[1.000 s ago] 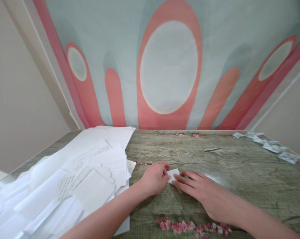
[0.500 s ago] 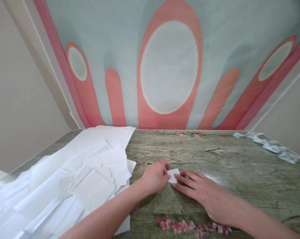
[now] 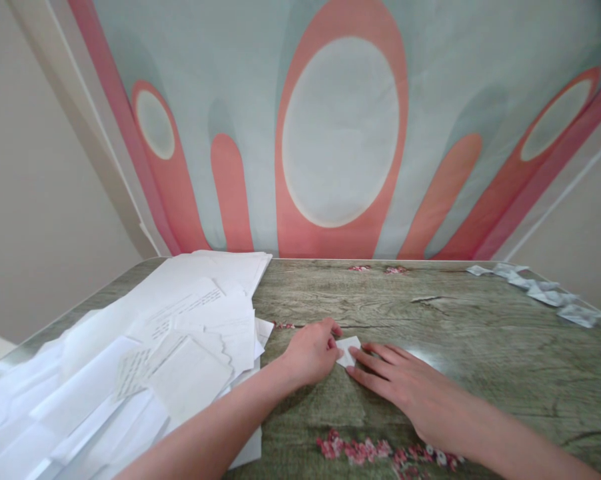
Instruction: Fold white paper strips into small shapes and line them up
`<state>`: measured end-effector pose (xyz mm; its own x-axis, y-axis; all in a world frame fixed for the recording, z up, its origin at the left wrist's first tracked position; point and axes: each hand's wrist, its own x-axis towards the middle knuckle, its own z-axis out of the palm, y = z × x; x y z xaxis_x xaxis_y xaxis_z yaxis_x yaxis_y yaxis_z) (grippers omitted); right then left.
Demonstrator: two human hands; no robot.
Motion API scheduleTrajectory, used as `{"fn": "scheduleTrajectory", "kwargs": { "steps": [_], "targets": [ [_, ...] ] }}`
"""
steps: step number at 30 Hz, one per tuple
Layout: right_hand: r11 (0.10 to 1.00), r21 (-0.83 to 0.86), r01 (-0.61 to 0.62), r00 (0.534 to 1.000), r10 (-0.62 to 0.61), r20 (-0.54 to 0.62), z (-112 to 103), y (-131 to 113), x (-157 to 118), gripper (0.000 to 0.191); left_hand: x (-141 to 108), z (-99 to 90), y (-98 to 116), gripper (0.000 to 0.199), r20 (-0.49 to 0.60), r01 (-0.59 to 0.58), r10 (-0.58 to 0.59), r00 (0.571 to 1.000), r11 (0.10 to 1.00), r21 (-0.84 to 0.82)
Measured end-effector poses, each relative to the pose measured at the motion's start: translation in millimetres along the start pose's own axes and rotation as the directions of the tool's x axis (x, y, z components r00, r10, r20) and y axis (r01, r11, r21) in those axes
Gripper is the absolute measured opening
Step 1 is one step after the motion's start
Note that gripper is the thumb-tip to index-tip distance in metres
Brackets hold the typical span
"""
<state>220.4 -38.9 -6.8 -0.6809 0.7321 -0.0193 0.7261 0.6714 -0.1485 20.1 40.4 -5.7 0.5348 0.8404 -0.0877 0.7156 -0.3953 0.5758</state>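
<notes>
A small folded piece of white paper (image 3: pixel 349 351) lies on the wood-patterned table between my two hands. At its left edge, my left hand (image 3: pixel 313 351) pinches it with curled fingers. My right hand (image 3: pixel 393 377) lies palm down at the right, its fingers stretched out and a fingertip resting on the paper's right side. The paper's corners are partly hidden under my fingertips.
Loose sheets and torn pieces of white paper (image 3: pixel 190 377), some printed, cover the table's left side. Several small folded papers (image 3: pixel 543 291) sit in a row along the far right edge. A wall covering (image 3: pixel 258 200) hangs behind the table (image 3: pixel 460 333).
Both hands stay in nearly the same place on the folded paper. The view has shifted very slightly.
</notes>
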Motion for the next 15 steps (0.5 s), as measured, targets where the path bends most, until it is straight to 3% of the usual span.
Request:
{"fn": "scheduleTrajectory", "kwargs": {
  "steps": [11,15],
  "targets": [
    [0.998,0.039,-0.056,0.997,0.054,0.063,-1.0,-4.7,3.4,0.086,-0.7,1.1,-0.2,0.019,-0.008,-0.020,0.020,1.000,1.000,-0.016],
    [0.997,0.047,-0.066,0.994,0.062,0.088,-0.3,-4.0,3.9,0.088,-2.1,-0.9,-4.4,0.019,-0.058,-0.054,0.054,0.997,0.999,0.003]
  ]
}}
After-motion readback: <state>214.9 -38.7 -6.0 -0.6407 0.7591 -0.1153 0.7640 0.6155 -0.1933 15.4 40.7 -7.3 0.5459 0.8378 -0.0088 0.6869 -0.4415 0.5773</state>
